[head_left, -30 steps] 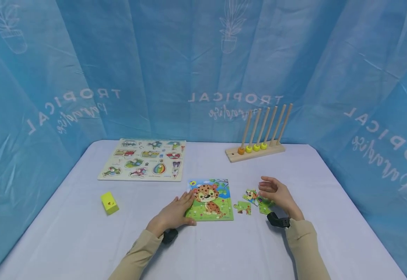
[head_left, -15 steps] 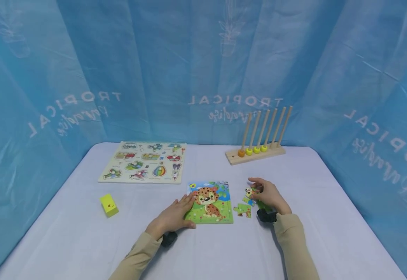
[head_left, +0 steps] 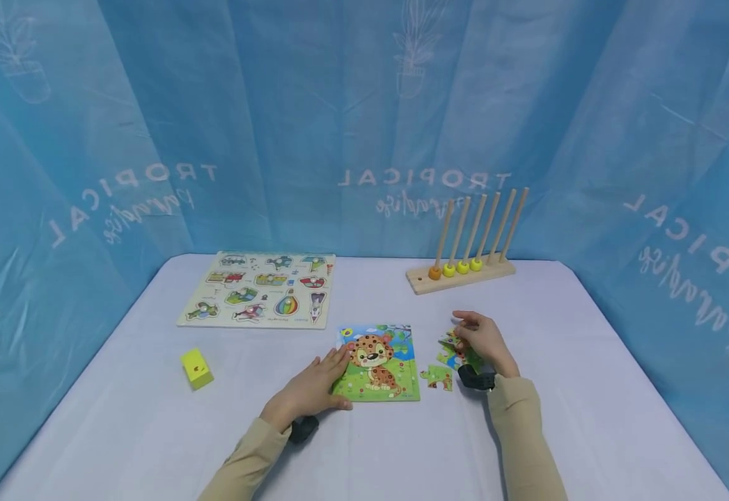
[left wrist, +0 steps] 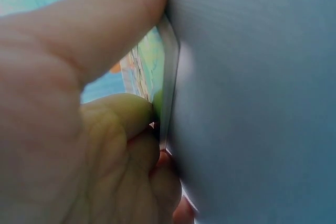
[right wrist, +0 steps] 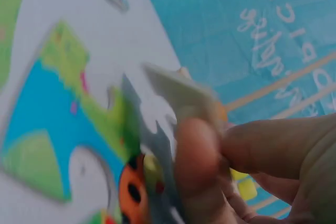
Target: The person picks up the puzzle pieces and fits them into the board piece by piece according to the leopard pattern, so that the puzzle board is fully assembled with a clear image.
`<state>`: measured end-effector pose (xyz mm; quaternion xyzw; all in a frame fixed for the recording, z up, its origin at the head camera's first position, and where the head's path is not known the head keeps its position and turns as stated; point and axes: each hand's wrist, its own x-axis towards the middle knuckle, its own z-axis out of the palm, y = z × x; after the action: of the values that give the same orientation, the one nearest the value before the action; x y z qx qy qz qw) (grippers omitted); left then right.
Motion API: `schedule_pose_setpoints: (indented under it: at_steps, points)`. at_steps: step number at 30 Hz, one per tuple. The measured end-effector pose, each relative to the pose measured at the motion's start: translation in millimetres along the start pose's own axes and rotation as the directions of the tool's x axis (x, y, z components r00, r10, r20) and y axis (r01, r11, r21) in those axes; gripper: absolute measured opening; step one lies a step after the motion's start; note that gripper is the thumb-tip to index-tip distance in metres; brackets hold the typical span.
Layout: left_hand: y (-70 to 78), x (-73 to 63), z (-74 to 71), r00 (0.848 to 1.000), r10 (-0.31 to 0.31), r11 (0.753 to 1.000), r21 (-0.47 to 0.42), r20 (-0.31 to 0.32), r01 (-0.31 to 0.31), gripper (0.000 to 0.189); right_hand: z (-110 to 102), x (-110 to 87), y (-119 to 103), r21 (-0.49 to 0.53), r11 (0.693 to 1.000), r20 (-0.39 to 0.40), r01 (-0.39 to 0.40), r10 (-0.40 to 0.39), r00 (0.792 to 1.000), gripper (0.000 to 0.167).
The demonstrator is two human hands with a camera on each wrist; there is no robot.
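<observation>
My left hand [head_left: 314,390] rests at the left side of the leopard jigsaw puzzle [head_left: 406,383], fingers over its edge and thumb by the lower corner. From the left wrist, the thumb and fingers lie against the puzzle's thin edge [left wrist: 169,77]. To the right of the puzzle, my right hand [head_left: 484,342] pinches a jigsaw piece [right wrist: 176,90] between thumb and finger, raised and tilted over the white cloth. Beneath it lie loose pieces, one blue and green [right wrist: 52,114], another partly hidden by the hand. A green and brown piece [head_left: 441,377] lies between puzzle and hand.
A peg puzzle board [head_left: 257,296] with vehicle shapes lies at the back left. Nearer on that side sits a yellow block [head_left: 198,369]. At the back right stands a wooden bead stand [head_left: 464,275] with upright rods. Blue curtains [head_left: 364,125] enclose the table.
My right hand has moved left to the loose pieces, taken one between thumb and finger and lifted it slightly. The left hand has stayed on the puzzle.
</observation>
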<state>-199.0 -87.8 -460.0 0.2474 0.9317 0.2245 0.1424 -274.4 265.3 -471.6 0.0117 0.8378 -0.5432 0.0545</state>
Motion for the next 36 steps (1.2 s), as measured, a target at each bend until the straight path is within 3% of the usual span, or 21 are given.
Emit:
schedule_pose_setpoints:
  at_steps: [6, 10, 14, 18, 21, 27, 31, 36]
  points:
    - [-1.2, 0.5, -2.5, 1.000, -0.005, 1.000, 0.011, 0.008, 0.005, 0.090, 15.1, 3.9, -8.5, 0.116, 0.993, 0.107, 0.011, -0.024, 0.994, 0.047]
    - [-1.5, -0.2, -3.3, 1.000, -0.007, 1.000, 0.009, 0.003, 0.007, 0.090, 40.3, 4.2, -21.9, 0.173, 0.985, 0.207, 0.022, -0.058, 0.977, 0.046]
    - [-1.0, -0.5, -3.6, 1.000, 0.005, 1.000, 0.001, 0.005, -0.005, 0.089, 69.9, 1.2, -40.6, 0.178, 0.983, 0.231, 0.054, -0.094, 0.968, 0.039]
    - [-0.9, 0.4, -2.1, 1.000, 0.021, 1.000, -0.002, 0.010, -0.021, 0.090, 96.7, -3.3, -53.6, 0.046, 0.990, 0.228, 0.135, -0.142, 0.963, 0.029]
    - [-1.2, 0.3, -1.4, 1.000, 0.016, 1.000, -0.004, 0.005, -0.016, 0.094, 112.4, -6.1, -58.9, -0.078, 0.979, 0.246, 0.191, -0.166, 0.955, 0.022]
    - [-3.0, 1.7, -1.1, 1.000, -0.006, 1.000, -0.008, -0.023, 0.005, 0.100, 131.0, -7.4, -62.2, -0.327, 0.907, 0.257, 0.266, -0.185, 0.948, 0.017]
    - [-3.0, 2.9, -1.1, 1.000, 0.004, 1.000, -0.008, -0.022, -0.005, 0.099, 136.7, -8.0, -66.7, -0.452, 0.858, 0.233, 0.245, -0.152, 0.961, 0.020]
    - [-1.3, 0.3, -1.4, 1.000, 0.010, 1.000, -0.023, -0.010, -0.010, 0.099, 142.4, -12.0, -69.3, -0.481, 0.853, 0.190, 0.204, -0.126, 0.974, 0.026]
